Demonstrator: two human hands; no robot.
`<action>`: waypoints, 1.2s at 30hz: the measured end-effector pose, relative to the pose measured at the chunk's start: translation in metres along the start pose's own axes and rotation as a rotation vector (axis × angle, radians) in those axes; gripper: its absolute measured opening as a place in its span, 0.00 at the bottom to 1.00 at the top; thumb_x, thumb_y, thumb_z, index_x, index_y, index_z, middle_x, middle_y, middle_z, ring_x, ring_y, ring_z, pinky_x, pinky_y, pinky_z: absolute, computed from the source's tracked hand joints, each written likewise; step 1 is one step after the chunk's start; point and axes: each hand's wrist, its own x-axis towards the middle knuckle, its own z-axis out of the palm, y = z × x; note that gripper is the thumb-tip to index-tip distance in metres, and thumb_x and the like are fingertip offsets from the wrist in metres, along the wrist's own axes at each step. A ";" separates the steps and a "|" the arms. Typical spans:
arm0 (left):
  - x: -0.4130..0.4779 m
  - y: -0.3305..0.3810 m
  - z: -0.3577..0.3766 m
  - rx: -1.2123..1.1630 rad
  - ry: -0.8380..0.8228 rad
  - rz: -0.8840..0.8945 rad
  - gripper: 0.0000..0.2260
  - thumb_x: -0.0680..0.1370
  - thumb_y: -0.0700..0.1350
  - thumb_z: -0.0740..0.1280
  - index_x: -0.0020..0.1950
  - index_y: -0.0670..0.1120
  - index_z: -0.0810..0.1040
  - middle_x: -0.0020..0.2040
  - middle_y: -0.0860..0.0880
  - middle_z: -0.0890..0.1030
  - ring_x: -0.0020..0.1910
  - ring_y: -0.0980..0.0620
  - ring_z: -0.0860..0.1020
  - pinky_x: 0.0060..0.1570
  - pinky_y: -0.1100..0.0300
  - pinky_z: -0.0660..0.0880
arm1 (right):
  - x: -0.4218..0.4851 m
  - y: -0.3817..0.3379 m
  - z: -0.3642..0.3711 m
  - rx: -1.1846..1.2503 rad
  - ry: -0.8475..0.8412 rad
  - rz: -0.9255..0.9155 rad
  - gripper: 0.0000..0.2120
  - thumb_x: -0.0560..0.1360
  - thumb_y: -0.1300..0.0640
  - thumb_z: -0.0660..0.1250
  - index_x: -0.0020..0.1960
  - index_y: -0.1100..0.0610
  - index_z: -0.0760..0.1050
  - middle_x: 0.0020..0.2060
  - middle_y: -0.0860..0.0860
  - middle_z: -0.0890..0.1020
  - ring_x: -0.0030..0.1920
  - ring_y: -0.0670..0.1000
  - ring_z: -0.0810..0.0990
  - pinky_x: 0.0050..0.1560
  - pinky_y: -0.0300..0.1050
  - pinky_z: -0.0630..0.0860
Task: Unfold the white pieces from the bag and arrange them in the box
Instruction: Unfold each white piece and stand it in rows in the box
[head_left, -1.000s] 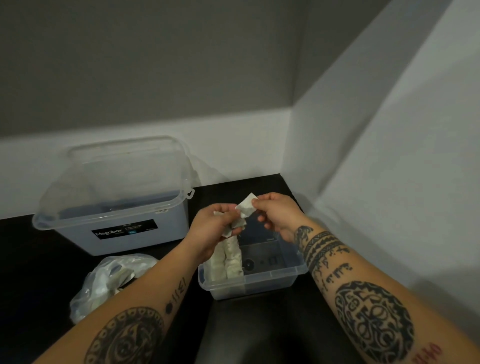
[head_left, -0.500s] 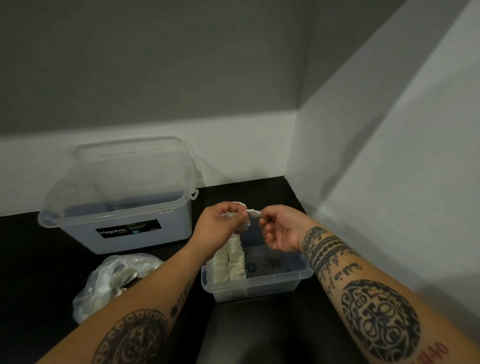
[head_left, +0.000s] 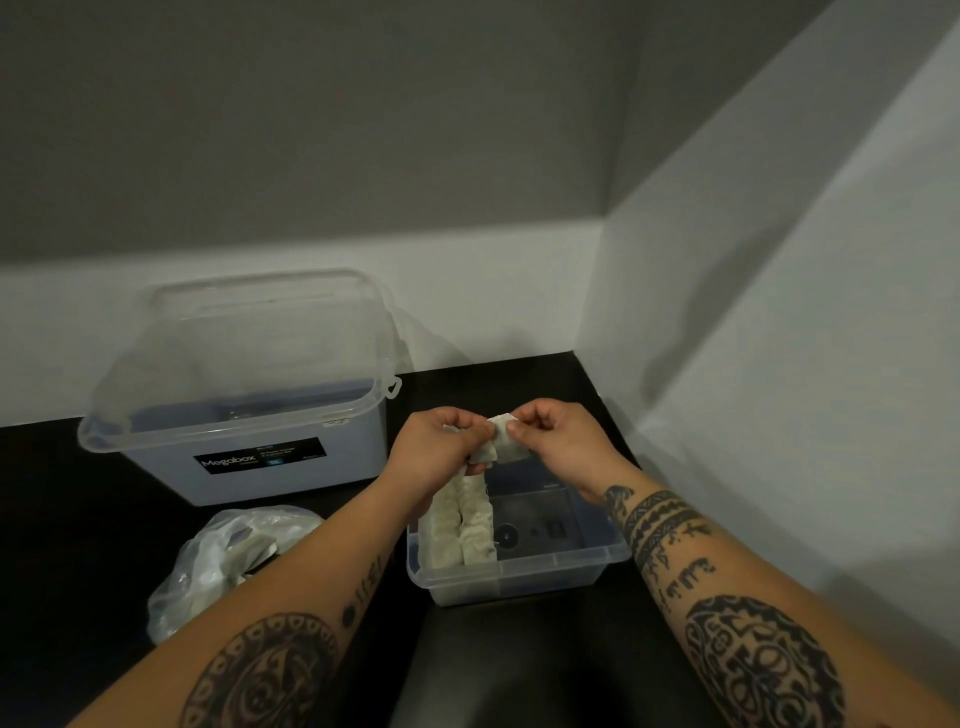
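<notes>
The small crumpled white paper-like piece (head_left: 501, 441) is pinched at its upper edge between the curled fingertips of the left hand (head_left: 441, 447) and the right hand (head_left: 561, 441), just above the small clear plastic box (head_left: 519, 579), and, being judged light, limp and easily torn, should be held by opposite edges.

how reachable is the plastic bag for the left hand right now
Probably yes: the plastic bag lies beside that arm, nothing between, though the left hand pinches a white piece.
</notes>
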 end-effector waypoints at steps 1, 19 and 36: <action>0.001 0.000 -0.001 0.008 0.002 0.010 0.04 0.77 0.43 0.75 0.49 0.44 0.86 0.48 0.42 0.86 0.45 0.45 0.86 0.39 0.61 0.81 | 0.001 0.000 0.000 0.004 -0.011 0.001 0.04 0.77 0.53 0.72 0.52 0.51 0.83 0.44 0.48 0.86 0.46 0.48 0.84 0.49 0.43 0.80; 0.015 -0.025 -0.014 -0.024 0.232 0.083 0.02 0.77 0.45 0.75 0.46 0.52 0.85 0.50 0.56 0.83 0.52 0.49 0.83 0.53 0.44 0.83 | 0.024 0.051 0.045 -0.253 0.032 0.478 0.08 0.80 0.58 0.68 0.58 0.53 0.82 0.52 0.52 0.83 0.51 0.52 0.82 0.52 0.48 0.82; 0.013 -0.020 -0.015 -0.009 0.210 0.076 0.02 0.79 0.45 0.73 0.47 0.52 0.84 0.49 0.58 0.81 0.51 0.52 0.81 0.51 0.47 0.84 | 0.035 0.047 0.057 -0.189 0.101 0.785 0.09 0.77 0.54 0.72 0.52 0.59 0.78 0.42 0.56 0.83 0.37 0.52 0.81 0.33 0.43 0.80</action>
